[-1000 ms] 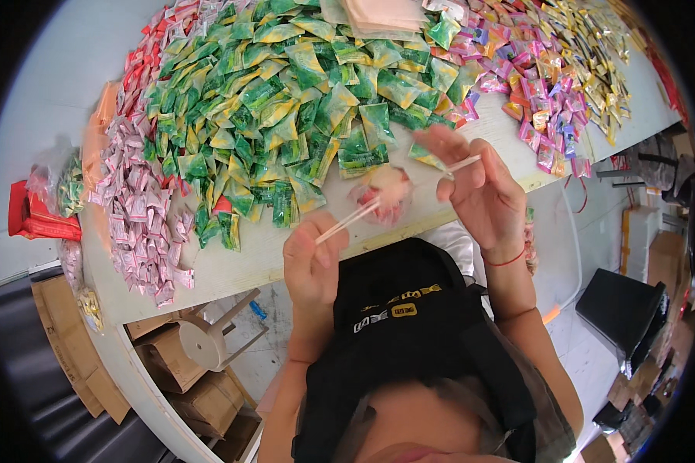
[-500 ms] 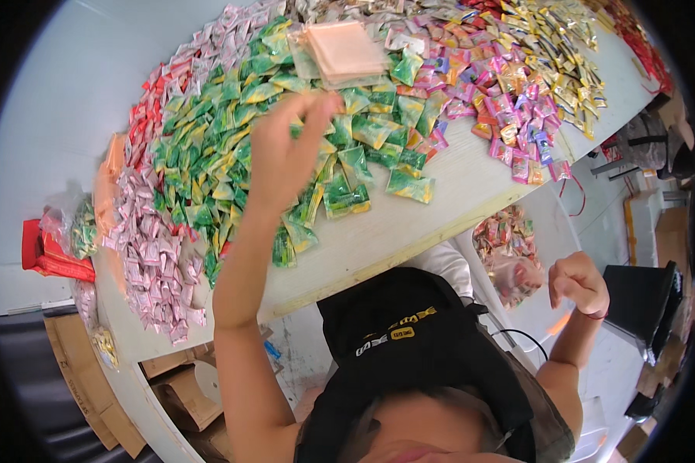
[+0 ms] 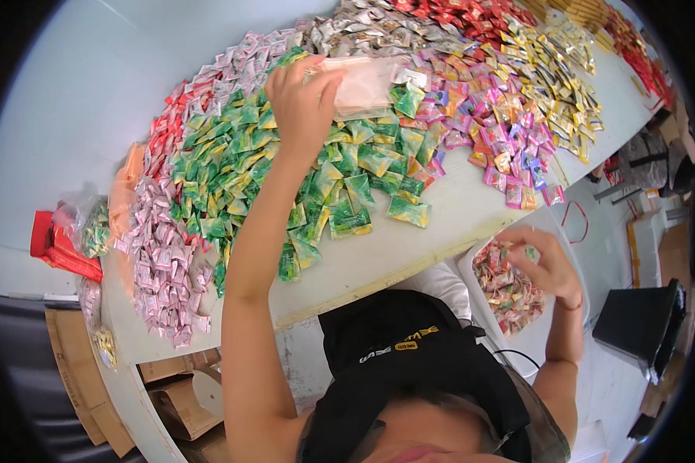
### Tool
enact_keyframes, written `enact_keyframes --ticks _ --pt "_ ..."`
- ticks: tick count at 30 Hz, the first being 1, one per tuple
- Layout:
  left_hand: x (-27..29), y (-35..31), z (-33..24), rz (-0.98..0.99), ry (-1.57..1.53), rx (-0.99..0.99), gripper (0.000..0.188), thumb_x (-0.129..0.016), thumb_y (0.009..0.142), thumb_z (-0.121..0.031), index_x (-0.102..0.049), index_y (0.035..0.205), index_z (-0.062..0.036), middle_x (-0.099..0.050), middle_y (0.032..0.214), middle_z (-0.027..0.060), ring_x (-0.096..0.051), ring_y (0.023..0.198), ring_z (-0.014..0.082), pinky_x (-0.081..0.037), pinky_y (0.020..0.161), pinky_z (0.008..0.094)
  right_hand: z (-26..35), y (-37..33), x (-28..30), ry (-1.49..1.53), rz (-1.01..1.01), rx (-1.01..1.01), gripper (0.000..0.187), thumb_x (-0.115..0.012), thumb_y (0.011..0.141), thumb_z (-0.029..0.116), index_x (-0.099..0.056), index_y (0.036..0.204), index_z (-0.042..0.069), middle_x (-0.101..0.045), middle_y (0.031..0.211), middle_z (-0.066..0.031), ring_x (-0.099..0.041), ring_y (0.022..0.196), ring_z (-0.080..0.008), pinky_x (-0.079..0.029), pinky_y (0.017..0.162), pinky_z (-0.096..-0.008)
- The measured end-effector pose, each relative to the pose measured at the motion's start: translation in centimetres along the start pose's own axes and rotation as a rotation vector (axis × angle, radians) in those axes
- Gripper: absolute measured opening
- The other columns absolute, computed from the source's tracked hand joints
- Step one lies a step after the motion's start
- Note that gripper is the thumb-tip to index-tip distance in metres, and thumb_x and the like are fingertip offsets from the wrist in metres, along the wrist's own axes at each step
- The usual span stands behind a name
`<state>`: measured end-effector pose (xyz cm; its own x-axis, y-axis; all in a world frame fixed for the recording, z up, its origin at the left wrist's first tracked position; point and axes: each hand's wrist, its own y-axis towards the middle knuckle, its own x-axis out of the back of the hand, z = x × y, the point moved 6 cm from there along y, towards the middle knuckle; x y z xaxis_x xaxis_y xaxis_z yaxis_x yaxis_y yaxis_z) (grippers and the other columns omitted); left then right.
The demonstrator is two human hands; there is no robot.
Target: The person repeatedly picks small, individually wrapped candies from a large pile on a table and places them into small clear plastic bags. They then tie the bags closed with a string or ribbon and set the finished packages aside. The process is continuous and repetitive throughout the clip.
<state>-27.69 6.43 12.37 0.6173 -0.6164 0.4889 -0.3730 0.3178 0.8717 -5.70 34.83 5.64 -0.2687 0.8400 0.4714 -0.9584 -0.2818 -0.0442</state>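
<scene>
My left hand [image 3: 300, 100] is stretched far across the white table [image 3: 409, 251] and grips the near edge of a pale pink stack of plastic bags [image 3: 367, 83] that lies on the heap of green and yellow candy packets [image 3: 301, 174]. My right hand [image 3: 547, 264] hangs low to the right, off the table, with its fingers apart just above a white bin [image 3: 479, 309] that holds filled bags of mixed candy [image 3: 510, 289]. I see nothing in that hand.
Bands of packets cover the table: pale pink [image 3: 162, 270] at the left, purple and pink [image 3: 494, 131], gold [image 3: 556, 77], red [image 3: 463, 11] at the back. Cardboard boxes [image 3: 177, 401] stand under the table. A black case [image 3: 633, 324] sits on the floor at right.
A second ago both hands were tying a small bag near my chest. Since then my left hand has reached out to the bag stack, and my right hand has dropped to the white bin.
</scene>
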Motion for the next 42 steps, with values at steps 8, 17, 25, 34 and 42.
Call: enact_keyframes --ticks 8,17,25,34,42 --pt "14.7 -7.9 -7.5 0.118 0.008 -0.066 0.026 -0.071 0.065 -0.009 -0.071 0.086 -0.0245 -0.061 0.101 0.0002 -0.053 0.100 0.0207 -0.030 0.099 0.0431 5.4 15.3 -8.2 0.776 0.379 -0.074 0.036 -0.053 0.091 0.032 -0.062 0.105 0.001 -0.064 0.095 -0.0056 -0.058 0.076 -0.0087 -0.043 0.053 -0.0191" --pt "24.4 -19.9 -4.4 0.142 0.161 0.419 0.025 -0.072 0.065 -0.007 -0.072 0.085 -0.0209 -0.060 0.103 0.0011 -0.052 0.101 0.0236 -0.031 0.097 0.0455 11.5 15.4 -23.6 0.659 0.724 -0.162 0.023 -0.056 0.090 0.025 -0.066 0.086 0.004 -0.067 0.079 -0.0011 -0.054 0.055 -0.0050 -0.034 0.042 -0.0172" --pt "28.0 -25.3 -6.3 -0.169 -0.184 0.896 0.025 -0.072 0.071 -0.011 -0.062 0.093 -0.0059 -0.057 0.092 0.0082 -0.055 0.083 0.0211 -0.042 0.075 0.0317 14.9 14.3 -32.1 0.394 0.614 0.354 0.017 -0.069 0.079 0.010 -0.057 0.070 0.004 -0.054 0.063 0.0017 -0.046 0.056 -0.0033 -0.032 0.047 -0.0198" --pt "34.0 -35.3 -5.8 -0.924 -0.138 1.336 0.010 -0.062 0.080 -0.007 -0.057 0.072 -0.0037 -0.054 0.074 0.0027 -0.053 0.077 0.0135 -0.043 0.070 0.0281 22.3 12.6 -42.6 0.427 1.015 0.602 0.013 -0.060 0.085 0.014 -0.064 0.085 0.002 -0.060 0.075 -0.0091 -0.057 0.067 -0.0158 -0.044 0.063 -0.0245" --pt "40.7 -39.5 -5.5 -1.242 0.065 1.185 0.018 -0.061 0.084 -0.007 -0.048 0.072 -0.0079 -0.053 0.080 0.0023 -0.047 0.073 0.0084 -0.040 0.068 0.0220 24.3 15.3 -55.5 -0.498 0.477 1.131 0.029 -0.060 0.077 0.014 -0.058 0.104 0.003 -0.056 0.101 -0.0155 -0.057 0.084 -0.0332 -0.048 0.074 -0.0417"
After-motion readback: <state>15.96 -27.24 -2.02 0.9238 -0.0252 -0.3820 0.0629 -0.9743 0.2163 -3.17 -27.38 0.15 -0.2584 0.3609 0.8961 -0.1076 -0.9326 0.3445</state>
